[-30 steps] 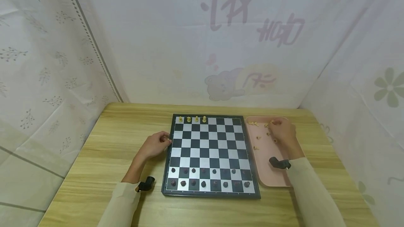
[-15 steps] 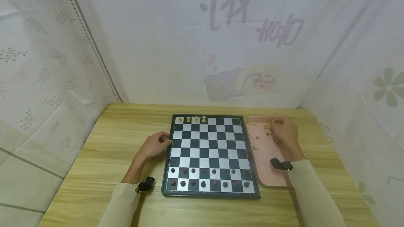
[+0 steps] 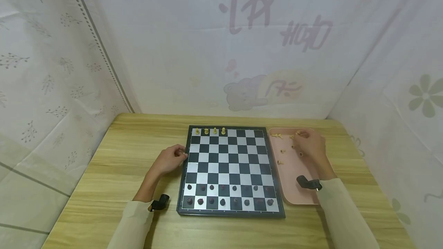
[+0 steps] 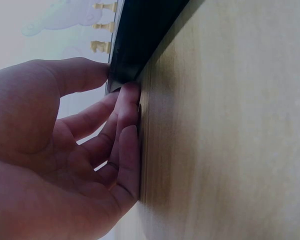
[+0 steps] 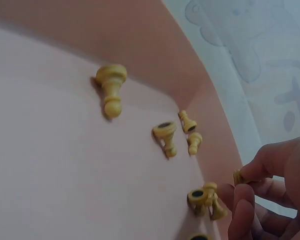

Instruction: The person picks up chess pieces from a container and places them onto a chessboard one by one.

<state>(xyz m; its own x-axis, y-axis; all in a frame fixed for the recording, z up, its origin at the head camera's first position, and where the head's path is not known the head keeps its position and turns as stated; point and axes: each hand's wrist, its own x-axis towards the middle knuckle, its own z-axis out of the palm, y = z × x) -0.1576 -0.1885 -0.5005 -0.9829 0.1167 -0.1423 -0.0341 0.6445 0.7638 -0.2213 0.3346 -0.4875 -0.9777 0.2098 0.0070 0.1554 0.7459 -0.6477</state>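
At the chessboard's (image 3: 224, 168) left edge is my left hand (image 3: 170, 159); the left wrist view shows its thumb on the top edge and its curled fingers against the side. My right hand (image 3: 311, 145) is over the far end of the pink tray (image 3: 294, 187). Between thumb and fingers it pinches a cream chess piece (image 5: 237, 176), mostly hidden by the hand. Several more cream pieces lie in the tray, among them a pawn (image 5: 111, 90) on its side and a small cluster (image 5: 207, 200) close to my fingers.
Several cream pieces (image 3: 215, 130) stand on the left part of the board's far row. Two rows of dark pieces (image 3: 223, 201) fill the near side. The tray stands right of the board on a wooden table (image 3: 138, 133), with a patterned cloth (image 3: 180, 68) behind.
My right hand shifts slightly right, then back a little left, over the tray's far end. My left hand keeps its place at the board's edge.
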